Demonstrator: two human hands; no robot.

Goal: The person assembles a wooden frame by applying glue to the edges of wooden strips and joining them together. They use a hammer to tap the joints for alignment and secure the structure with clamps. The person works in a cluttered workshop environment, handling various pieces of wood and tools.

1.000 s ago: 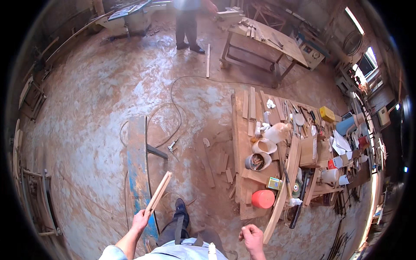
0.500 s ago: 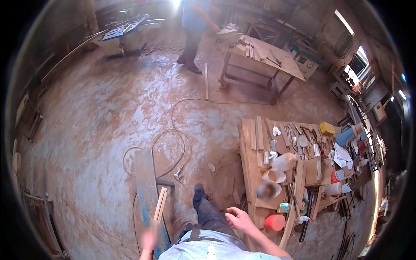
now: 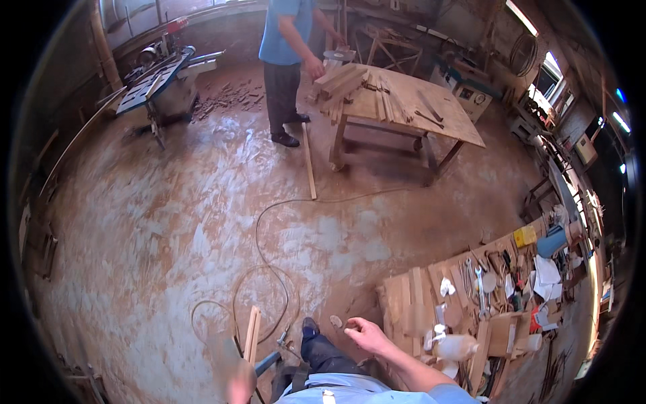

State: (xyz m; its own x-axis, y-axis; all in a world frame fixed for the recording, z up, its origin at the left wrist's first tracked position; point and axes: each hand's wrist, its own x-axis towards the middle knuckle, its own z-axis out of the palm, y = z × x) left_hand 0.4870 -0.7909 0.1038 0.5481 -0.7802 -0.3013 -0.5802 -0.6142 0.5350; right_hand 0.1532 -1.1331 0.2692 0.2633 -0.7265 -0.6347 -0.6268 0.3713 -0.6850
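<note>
At the lower left, my left hand, blurred by motion, is closed around the lower ends of narrow wooden strips. These pale strips lie side by side and point up, away from me. My right hand hangs empty in front of the cluttered workbench, its fingers loosely bent and apart. It touches nothing. Beside the strips, a blue-painted bench is partly hidden behind my left arm.
A hose loops across the dusty floor to an air gun. Wrenches and a cloudy bottle lie on the right workbench. Ahead, a person in blue stands by a wooden table; a long strip lies nearby.
My view has tilted up and moved forward, so the far table and person show more fully. The strips stay in my left hand. My right hand remains empty.
</note>
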